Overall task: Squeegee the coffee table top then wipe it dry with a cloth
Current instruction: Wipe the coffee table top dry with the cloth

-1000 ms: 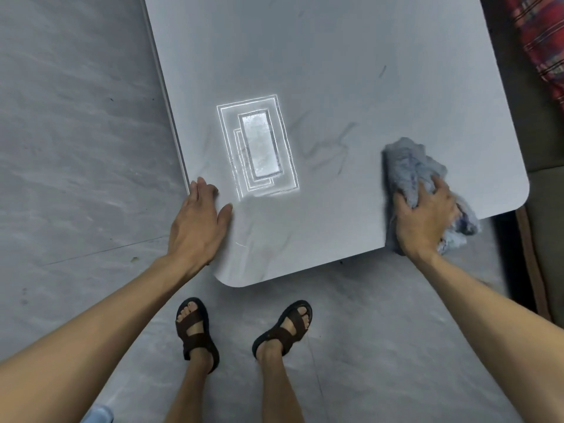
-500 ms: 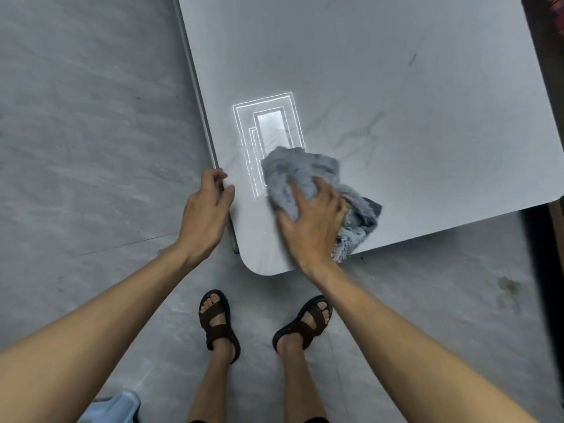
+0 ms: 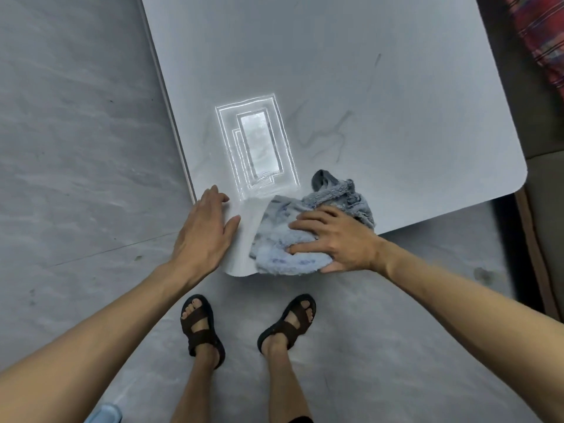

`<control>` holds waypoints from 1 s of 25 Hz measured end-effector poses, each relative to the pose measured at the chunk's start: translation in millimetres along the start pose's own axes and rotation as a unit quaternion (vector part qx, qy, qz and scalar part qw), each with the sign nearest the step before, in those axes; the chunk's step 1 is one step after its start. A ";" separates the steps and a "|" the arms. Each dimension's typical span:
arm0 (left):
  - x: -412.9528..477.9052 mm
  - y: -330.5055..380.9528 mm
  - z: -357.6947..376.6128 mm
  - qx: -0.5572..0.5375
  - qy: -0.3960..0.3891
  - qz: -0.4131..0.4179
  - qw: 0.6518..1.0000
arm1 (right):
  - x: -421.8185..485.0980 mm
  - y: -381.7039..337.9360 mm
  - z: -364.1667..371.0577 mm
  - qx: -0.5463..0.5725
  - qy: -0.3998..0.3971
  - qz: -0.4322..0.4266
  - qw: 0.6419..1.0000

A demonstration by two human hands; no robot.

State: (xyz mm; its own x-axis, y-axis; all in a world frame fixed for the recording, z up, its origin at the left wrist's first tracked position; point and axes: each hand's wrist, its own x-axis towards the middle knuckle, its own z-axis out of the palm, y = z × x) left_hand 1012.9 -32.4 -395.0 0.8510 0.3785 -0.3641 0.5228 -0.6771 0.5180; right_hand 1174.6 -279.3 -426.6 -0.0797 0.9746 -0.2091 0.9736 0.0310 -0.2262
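Note:
The grey marble-look coffee table top [image 3: 366, 87] fills the upper middle of the head view, with a bright reflection of a ceiling light on it. A fluffy light-blue cloth [image 3: 283, 239] lies bunched at the table's near corner. My right hand [image 3: 332, 239] presses flat on the cloth, fingers spread and pointing left. My left hand [image 3: 204, 236] rests flat on the table's left edge beside the same corner, fingers apart, holding nothing. No squeegee is in view.
Grey tiled floor [image 3: 76, 148] surrounds the table on the left and front. My two feet in brown sandals [image 3: 201, 328] stand just below the corner. A sofa with a red plaid fabric [image 3: 543, 41] stands at the right edge. A pale blue object [image 3: 105, 415] peeks in at the bottom left.
My right hand swept the cloth from the right part of the near edge leftward to the near corner. My left hand stayed on the left edge.

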 end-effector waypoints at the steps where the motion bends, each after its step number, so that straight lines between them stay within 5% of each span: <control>1: 2.7 3.7 2.4 0.013 -0.002 0.000 1.000 | -17.9 14.9 -0.7 0.007 0.007 0.054 0.998; 3: 9.5 13.2 8.4 0.032 -0.021 -0.005 0.999 | -60.2 45.7 -0.1 0.019 0.036 0.203 0.978; 5: 15.3 23.5 14.7 0.045 -0.037 -0.016 0.998 | -97.2 68.9 0.8 0.039 0.107 0.389 0.914; 10: 28.1 41.4 18.7 0.042 -0.054 -0.070 0.995 | -67.1 74.2 0.3 0.085 0.225 0.770 0.590; 12: 30.5 43.3 16.4 0.049 -0.056 -0.066 0.995 | -24.4 59.0 -10.1 0.099 0.226 0.812 0.529; 13: 31.3 44.3 14.7 0.049 -0.057 -0.063 0.995 | -3.6 43.6 -10.7 0.090 0.223 0.799 0.550; 15: 32.0 46.4 11.5 0.048 -0.064 -0.070 0.994 | 30.2 -1.8 -4.5 0.080 0.216 0.699 0.677; 17: 33.9 49.7 8.1 0.038 -0.073 -0.091 0.992 | 45.5 -48.9 2.5 0.091 0.182 0.471 0.858; 19: 34.5 50.1 5.7 0.025 -0.069 -0.107 0.992 | 32.5 -49.0 6.8 0.056 0.109 0.184 0.975; 22: 31.7 47.0 4.1 0.021 -0.061 -0.098 0.993 | -10.6 17.7 -3.6 0.008 0.019 -0.015 1.000; 23: 31.2 45.7 4.0 0.019 -0.062 -0.095 0.993 | -27.6 42.3 -7.8 0.007 0.005 -0.002 1.000; 25: 31.8 43.9 3.5 0.012 -0.065 -0.091 0.994 | -61.0 85.6 -12.4 0.022 0.049 0.157 0.986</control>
State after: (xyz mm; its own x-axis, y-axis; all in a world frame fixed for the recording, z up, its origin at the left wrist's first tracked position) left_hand 1062.8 -52.3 -386.5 0.7274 0.4129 -0.5481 0.6652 -0.6204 0.4155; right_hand 1265.5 -333.3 -421.4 0.2481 0.9515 -0.1821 0.9364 -0.2837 -0.2067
